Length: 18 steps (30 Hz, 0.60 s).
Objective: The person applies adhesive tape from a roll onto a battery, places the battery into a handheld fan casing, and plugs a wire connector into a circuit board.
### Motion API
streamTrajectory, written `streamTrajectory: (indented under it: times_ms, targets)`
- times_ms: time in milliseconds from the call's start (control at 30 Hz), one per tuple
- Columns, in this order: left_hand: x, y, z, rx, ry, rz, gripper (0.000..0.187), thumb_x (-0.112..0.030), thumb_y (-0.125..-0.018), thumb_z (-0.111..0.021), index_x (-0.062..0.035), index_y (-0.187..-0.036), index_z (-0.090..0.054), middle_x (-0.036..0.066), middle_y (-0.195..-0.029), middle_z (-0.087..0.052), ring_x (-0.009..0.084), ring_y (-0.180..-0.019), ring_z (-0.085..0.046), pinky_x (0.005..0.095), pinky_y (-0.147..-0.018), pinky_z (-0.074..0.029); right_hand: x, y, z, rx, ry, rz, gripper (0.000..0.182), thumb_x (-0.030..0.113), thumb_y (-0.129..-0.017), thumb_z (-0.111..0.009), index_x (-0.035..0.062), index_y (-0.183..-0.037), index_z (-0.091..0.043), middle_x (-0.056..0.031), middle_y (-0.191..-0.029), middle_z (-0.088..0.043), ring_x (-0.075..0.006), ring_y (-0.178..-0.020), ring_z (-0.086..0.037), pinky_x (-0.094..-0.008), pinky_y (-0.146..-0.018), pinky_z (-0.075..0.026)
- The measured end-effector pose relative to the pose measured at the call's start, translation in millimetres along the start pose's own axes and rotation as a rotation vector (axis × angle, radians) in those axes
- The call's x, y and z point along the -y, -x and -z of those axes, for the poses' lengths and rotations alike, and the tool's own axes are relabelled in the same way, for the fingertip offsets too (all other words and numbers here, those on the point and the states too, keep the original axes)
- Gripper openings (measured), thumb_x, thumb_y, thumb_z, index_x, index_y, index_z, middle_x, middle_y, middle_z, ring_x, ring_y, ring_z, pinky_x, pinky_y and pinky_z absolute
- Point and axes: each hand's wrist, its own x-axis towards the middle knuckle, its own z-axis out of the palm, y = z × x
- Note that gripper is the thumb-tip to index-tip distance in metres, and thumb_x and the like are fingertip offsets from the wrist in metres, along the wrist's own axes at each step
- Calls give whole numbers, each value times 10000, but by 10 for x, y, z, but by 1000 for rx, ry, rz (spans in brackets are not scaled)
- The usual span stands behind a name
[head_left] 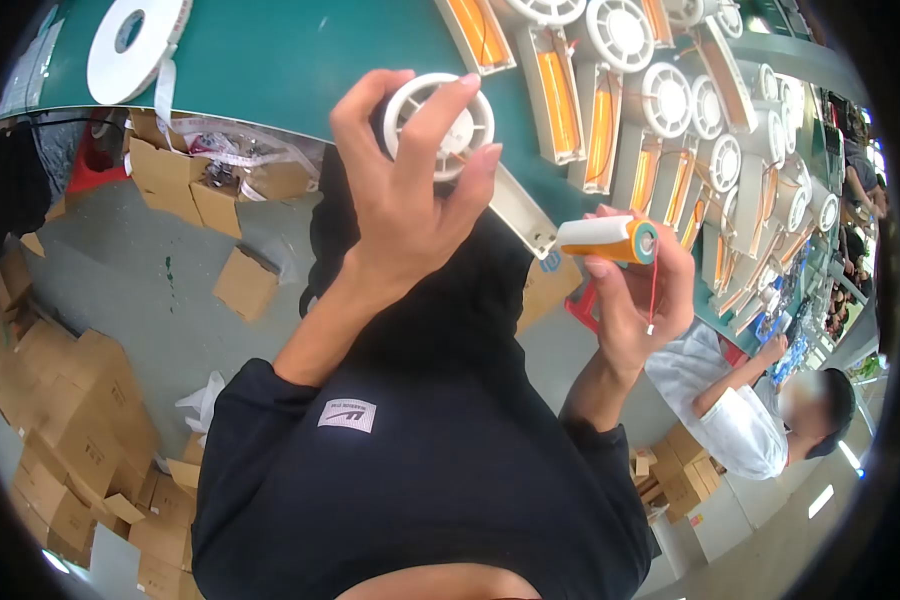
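Observation:
My left hand (400, 200) is closed around the round, spoked head of a white fan housing (523, 212), its fingertips on the rim. The open trough of this housing slopes down to the right, toward my other hand. Between the thumb and fingers of my right hand (642, 300) is an orange cylindrical battery (622, 240), held level just beyond the trough's end. A white strip covers part of its side, and a teal ring surrounds its metal end. From that end a red wire (655, 290) hangs down to a small white connector.
Several white housings (598, 125) with orange batteries inside crowd the green table (270, 60). A roll of white tape (120, 55) lies at the upper left. Cardboard boxes (80, 420) cover the floor at left. Another person (730, 420) sits at the right.

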Motion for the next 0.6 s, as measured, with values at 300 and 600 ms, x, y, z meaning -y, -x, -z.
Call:
streamTrajectory:
  times_ms: [300, 600]
  targets:
    - [14, 1, -30, 11, -11, 0, 383, -154, -882, -663, -25, -1227, -562, 181, -1201, -503, 313, -1166, -387, 379, -934, -381, -41, -59, -93, -4, 230, 96, 469, -3, -714, -835, -47, -1126, -613, -181, -1031, -707, -255, -887, -675, -322, -805, -512]
    - [38, 15, -14, 34, -43, -14, 376, -170, -887, -661, -50, -1226, -551, 189, -1235, -449, 323, -1168, -379, 391, -910, -400, 2, -167, -92, 179, 457, 192, 466, 12, -674, -828, -26, -1101, -643, -148, -1001, -707, -274, -827, -656, -354, -747, -490]
